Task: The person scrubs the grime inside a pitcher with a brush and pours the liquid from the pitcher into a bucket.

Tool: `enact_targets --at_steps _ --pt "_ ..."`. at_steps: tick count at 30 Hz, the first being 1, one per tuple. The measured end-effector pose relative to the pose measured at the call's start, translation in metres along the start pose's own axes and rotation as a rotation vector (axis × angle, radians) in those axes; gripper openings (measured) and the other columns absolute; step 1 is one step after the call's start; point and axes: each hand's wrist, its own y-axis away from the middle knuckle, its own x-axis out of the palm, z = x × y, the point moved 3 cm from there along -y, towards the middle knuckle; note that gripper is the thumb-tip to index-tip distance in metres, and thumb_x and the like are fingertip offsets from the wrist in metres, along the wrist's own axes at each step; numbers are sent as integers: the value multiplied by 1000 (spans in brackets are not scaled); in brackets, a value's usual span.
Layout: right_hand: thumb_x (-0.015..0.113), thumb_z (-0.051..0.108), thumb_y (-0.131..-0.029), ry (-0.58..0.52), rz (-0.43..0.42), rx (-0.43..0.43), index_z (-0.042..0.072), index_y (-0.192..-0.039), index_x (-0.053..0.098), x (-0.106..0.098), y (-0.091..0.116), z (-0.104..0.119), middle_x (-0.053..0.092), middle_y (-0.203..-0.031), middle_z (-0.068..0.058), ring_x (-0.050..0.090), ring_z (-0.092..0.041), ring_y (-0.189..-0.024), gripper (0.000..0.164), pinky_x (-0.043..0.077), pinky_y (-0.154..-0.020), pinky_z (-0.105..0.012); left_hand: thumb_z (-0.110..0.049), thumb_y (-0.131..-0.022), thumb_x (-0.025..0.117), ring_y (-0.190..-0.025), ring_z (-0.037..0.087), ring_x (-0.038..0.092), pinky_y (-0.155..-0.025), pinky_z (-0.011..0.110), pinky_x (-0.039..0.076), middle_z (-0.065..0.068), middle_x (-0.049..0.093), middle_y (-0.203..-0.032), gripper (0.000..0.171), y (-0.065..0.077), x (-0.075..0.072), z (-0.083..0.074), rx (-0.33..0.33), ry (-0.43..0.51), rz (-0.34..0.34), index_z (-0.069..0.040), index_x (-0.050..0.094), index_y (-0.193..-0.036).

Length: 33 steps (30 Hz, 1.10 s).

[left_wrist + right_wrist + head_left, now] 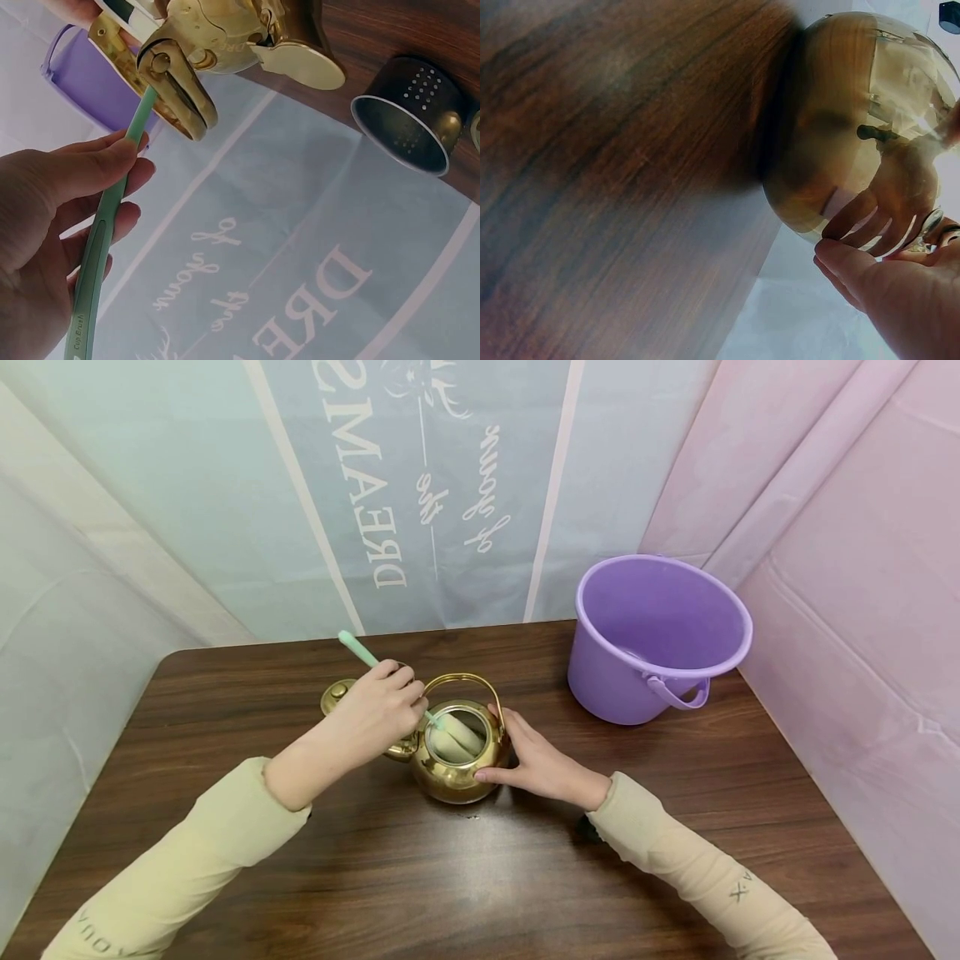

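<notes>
Desk: dark wood; bucket near far-right corner
Room: printed cloth behind
Left grip: pinches brush
Right grip: holds kettle

Dark wood-grain counter is offering room in front of round brass kettle. Purple plastic bucket is blocking far right. Long green-handled brush is crowding kettle's mouth; arched brass handle is obstructing its far side.
</notes>
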Motion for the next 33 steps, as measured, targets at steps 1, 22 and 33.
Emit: enact_targets --at_steps 1,22,33 --pt "66 49 -76 -1 0 -1 13 -145 16 0 0 0 30 -142 -6 29 -17 -130 92 27 -104 -39 -9 -70 71 -76 22 52 -71 31 36 2 59 -72 9 0 0 0 1 1 6 -13 73 -78" --pt "65 51 -76 -1 8 11 12 -145 13 0 0 0 26 -145 -8 26 -19 -132 95 26 -105 -40 -13 -71 70 -75 21 49 -71 31 34 1 57 -70 5 3 -8 -1 22 2 60 -12 71 -76" --pt "64 53 -76 -5 13 13 14 -145 13 0 0 -1 26 -145 -7 25 -18 -132 95 25 -105 -40 -16 -73 65 -69 20 47 -68 31 34 0 55 -66 8 2 -6 -5 45 35 9 -10 66 -68"
